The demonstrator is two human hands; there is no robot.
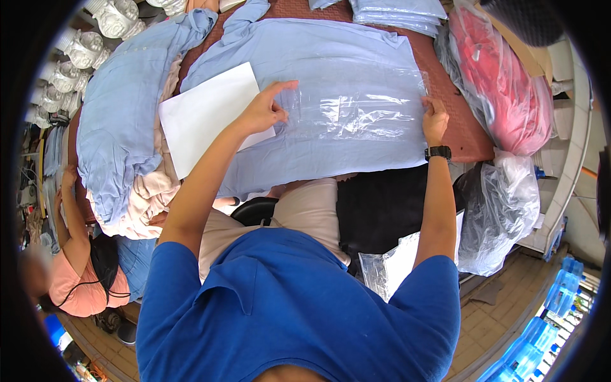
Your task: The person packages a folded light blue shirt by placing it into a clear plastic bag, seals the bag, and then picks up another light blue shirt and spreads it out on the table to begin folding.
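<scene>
A clear plastic bag (363, 116) lies flat over a light blue shirt (318, 51) spread on the table in front of me. My right hand (435, 121), with a black watch on its wrist, pinches the bag's right edge. Beside the bag's left end is my left hand (262, 109), its index finger stretched out and the thumb apart, the other fingers curled; it shows no firm hold on anything. Partly under my left forearm, a white sheet (207, 114) rests on the shirt.
Light blue garments (121, 102) are heaped at the left over pale pink cloth (149, 194). Folded, bagged blue shirts (398, 14) sit at the far edge. Red items in a plastic bag (503, 83) stand right. A person in a salmon top (79, 274) is at the left.
</scene>
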